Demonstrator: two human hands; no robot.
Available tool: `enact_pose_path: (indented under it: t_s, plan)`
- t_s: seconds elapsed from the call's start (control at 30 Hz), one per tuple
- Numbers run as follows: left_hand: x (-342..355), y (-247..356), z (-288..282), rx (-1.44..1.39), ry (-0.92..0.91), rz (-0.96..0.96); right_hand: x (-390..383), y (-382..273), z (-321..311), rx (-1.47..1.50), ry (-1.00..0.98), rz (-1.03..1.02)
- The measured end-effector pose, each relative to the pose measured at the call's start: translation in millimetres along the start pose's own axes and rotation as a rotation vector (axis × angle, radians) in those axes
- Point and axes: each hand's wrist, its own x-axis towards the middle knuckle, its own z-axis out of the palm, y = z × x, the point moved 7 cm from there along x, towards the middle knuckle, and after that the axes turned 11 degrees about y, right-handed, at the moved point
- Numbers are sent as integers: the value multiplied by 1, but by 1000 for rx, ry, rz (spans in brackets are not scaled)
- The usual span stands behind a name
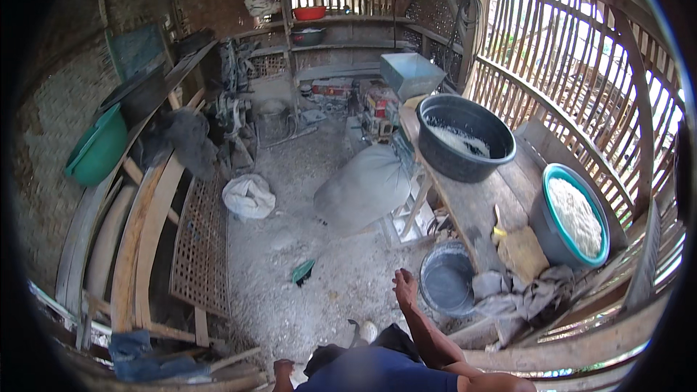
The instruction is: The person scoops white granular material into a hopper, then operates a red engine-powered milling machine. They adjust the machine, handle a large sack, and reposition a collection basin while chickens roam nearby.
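Note:
My right hand (404, 287) hangs low over the dusty floor with its fingers loosely curled and nothing in it. It is just left of a small dark bucket (446, 279) that stands on the floor under a wooden bench (472, 203). My left hand (282, 368) shows only as a small part at the lower edge, and I cannot tell what its fingers do. On the bench stand a large black tub (462, 138) with some white grain inside and a teal-rimmed basin (573, 218) full of white grain.
A grey sack (363, 185) hangs from a milling machine (392, 94) at mid room. A white bag (249, 196) lies on the floor. Planks and a woven mat (200, 247) lean at left beside a green basin (98, 149). Rags (519, 294) lie on the bench's near end. Slatted bamboo walls stand right.

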Motion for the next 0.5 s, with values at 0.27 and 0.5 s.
enact_pose_path:
  t_s: [0.27,0.5]
  plan:
    - [221,300,-109,-548,342,166,120,-258,40,296,235,-283]
    - [364,591,-268,-1057,301,382,211,-423,68,353,546,-740]
